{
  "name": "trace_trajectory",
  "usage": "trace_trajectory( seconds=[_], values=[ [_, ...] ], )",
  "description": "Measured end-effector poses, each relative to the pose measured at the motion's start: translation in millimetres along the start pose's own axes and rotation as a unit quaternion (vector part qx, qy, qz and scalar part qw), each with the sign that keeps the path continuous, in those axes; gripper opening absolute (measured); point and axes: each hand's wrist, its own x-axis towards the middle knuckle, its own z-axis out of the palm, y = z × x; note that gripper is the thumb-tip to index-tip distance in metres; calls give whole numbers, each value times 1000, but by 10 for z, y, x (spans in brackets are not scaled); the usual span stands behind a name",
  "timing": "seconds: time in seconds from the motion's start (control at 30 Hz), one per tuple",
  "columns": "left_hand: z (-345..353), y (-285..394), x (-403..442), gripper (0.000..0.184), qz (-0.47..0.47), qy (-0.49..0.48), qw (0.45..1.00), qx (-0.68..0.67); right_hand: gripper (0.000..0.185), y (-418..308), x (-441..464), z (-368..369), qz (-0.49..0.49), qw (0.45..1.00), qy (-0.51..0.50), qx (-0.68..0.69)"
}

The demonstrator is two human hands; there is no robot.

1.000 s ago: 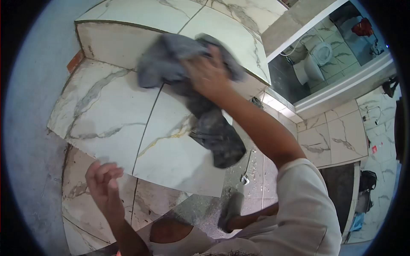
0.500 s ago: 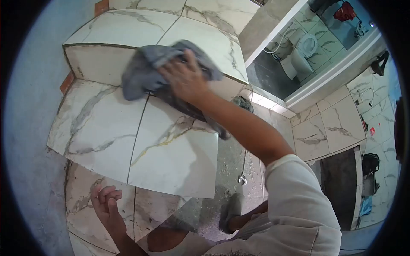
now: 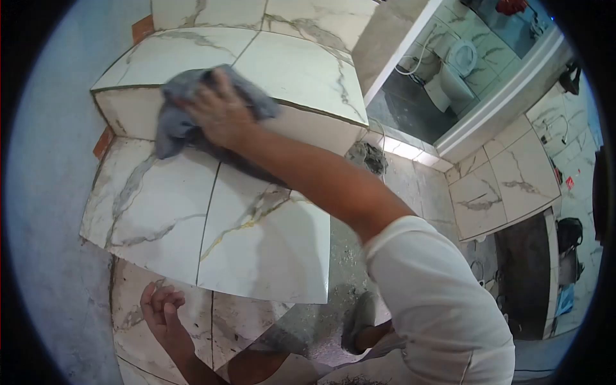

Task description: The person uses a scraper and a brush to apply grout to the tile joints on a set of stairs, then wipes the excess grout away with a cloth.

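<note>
A crumpled grey cloth [image 3: 179, 96] lies over the front edge of the upper tiled step [image 3: 298, 70], part of it hanging down the riser. Spread across the cloth and pressing on it is my right hand [image 3: 221, 115], its fingers slightly blurred. The cloth's lower part reaches toward the lower tiled step [image 3: 160, 212], which is white with grey veins and a yellowish streak. My left hand [image 3: 167, 314] hovers near that step's front edge, fingers loosely curled and thumb apart, with nothing in it.
A bluish wall [image 3: 51, 192] borders the steps on the left. To the right lies a rough, debris-strewn floor with a dark crumpled heap [image 3: 369, 157]. Beyond a doorway stands a toilet [image 3: 452, 80]. A tiled counter [image 3: 504, 183] is at the far right.
My right hand has moved left along the step edge, dragging the grey cloth with it. My left hand has hardly moved. The view has shifted slightly.
</note>
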Motion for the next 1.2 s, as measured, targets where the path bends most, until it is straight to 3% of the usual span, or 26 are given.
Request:
trace_trajectory(
  seconds=[0.03, 0.1, 0.17, 0.23, 0.3, 0.37, 0.47, 0.53, 0.63, 0.7, 0.77, 0.83, 1.0, 1.07, 1.13, 1.2],
  values=[
    [58, 23, 20, 59, 6, 0, 1000, -11, 53, 0, 30, 2, 7, 1000, -1, 0],
    [82, -2, 27, 54, 13, -13, 1000, -6, 49, 28, 37, 18, -19, 996, 91, -11],
    [37, -42, 0, 50, 10, -26, 1000, -3, 49, 325, -493, -150, -1, 1000, 17, 17],
    [-100, -71, -54, 60, -38, 18, 999, 16, 52, 702, -1182, -477, 37, 997, -19, 64],
    [-300, -121, -98, 58, -51, 32, 998, 23, 63, 943, -1675, -829, 126, 981, -145, 41],
    [-486, -151, -138, 57, -66, 68, 995, 30, 69, 1015, -1784, -842, 156, 985, -67, -15],
    [-621, -172, -136, 54, -56, 78, 995, 28, 72, 803, -1333, -766, 199, 978, -60, -27],
    [-578, -122, -74, 53, -73, 83, 993, 33, 71, 656, -888, -658, 167, 980, -94, 46],
    [-434, -126, 41, 55, -31, 43, 999, 8, 66, 233, -135, -281, 86, 994, 13, 66],
    [-271, -65, 123, 56, -18, 27, 999, 2, 64, -150, 276, 126, 39, 998, 53, -15],
    [-179, 2, 80, 57, -4, 11, 1000, -7, 63, -347, 159, 345, 18, 996, 72, -51],
    [-175, 68, 47, 56, 25, -15, 1000, -4, 57, -405, -170, 421, -87, 995, -2, 41],
    [-682, -46, -205, 52, -13, 31, 999, 38, 45, 399, -1463, -334, 18, 992, -113, 59],
    [-780, -22, -266, 50, -52, 75, 994, 65, 44, 442, -1381, -454, 43, 988, -145, 35],
    [-770, -54, -227, 49, -60, 81, 993, 58, 44, 346, -1112, -350, 38, 998, -39, 34],
    [-680, -69, -159, 49, -68, 79, 993, 53, 47, 28, -763, -56, -30, 997, -74, 9]
  ],
)
